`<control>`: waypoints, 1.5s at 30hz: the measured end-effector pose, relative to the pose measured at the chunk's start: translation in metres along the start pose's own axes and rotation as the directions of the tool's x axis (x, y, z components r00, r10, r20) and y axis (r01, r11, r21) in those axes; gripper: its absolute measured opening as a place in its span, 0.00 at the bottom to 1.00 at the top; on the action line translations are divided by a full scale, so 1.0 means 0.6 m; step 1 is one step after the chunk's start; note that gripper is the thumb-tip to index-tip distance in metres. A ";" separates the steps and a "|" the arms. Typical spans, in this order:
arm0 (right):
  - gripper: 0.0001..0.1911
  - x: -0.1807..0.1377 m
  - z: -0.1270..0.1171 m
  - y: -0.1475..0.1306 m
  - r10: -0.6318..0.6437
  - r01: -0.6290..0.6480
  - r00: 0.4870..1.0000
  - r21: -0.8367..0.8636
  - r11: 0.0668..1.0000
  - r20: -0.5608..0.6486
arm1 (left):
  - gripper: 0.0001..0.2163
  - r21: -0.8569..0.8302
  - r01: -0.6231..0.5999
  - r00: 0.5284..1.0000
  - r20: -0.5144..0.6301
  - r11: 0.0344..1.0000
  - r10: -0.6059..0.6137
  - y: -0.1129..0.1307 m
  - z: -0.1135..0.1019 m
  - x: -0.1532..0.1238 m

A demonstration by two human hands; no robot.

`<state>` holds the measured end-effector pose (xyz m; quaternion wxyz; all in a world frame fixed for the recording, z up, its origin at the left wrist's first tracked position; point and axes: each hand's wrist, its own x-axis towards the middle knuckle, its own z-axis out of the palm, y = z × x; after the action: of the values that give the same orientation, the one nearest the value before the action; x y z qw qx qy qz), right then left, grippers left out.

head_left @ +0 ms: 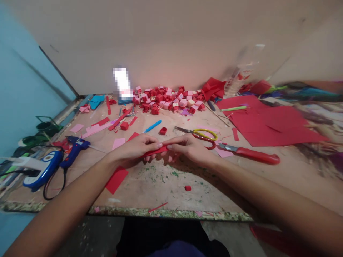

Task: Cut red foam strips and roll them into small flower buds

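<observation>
In the head view, the left hand [134, 148] and the right hand [189, 148] are meeting over the middle of the tabletop [160, 182], near its front edge, and sharing a red paper strip [154, 152]. Each grip is pinching one end of it, thumb and fingertips pressed together on the paper, so the strip is hanging just above the surface between the hands. A red paper piece [116, 180] is lying flat beneath the left wrist. Yellow-handled scissors [199, 135] are lying just behind the right hand, with a red-handled cutter [252, 154] to their right. A blue glue gun [73, 148] is resting near the left edge. A pile of red and pink folded cubes [168, 100] is sitting along the back edge, loose rather than in any container. Red paper sheets [268, 125] are spreading toward the right edge. A clear bottle [241, 71] is standing at the back right, too blurred to tell its contents.
</observation>
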<state>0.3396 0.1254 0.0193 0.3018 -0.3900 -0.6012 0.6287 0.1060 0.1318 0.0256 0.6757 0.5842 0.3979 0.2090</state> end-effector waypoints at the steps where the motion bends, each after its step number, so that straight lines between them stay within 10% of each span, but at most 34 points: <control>1: 0.17 0.000 0.000 -0.001 0.005 -0.005 1.000 0.004 1.000 0.000 | 0.13 -0.005 0.004 1.000 0.009 1.000 -0.004 -0.001 -0.001 0.000; 32: 0.20 -0.001 -0.007 -0.005 0.039 -0.016 0.996 -0.262 0.965 0.084 | 0.11 0.081 0.079 0.997 -0.008 0.994 -0.079 0.006 0.015 -0.005; 40: 0.17 0.004 -0.031 -0.020 0.110 -0.121 0.990 -0.137 0.983 -0.090 | 0.08 0.126 0.026 0.962 -0.275 0.992 0.010 0.027 -0.002 -0.013; 45: 0.12 -0.004 -0.033 -0.041 0.192 -0.192 0.981 -0.044 0.980 0.001 | 0.07 0.149 -0.004 0.960 -0.276 0.989 0.046 0.019 0.014 -0.004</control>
<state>0.3556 0.1359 0.0443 0.2297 -0.4512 -0.5750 0.6427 0.1130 0.1273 0.0373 0.5653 0.6022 0.4959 0.2679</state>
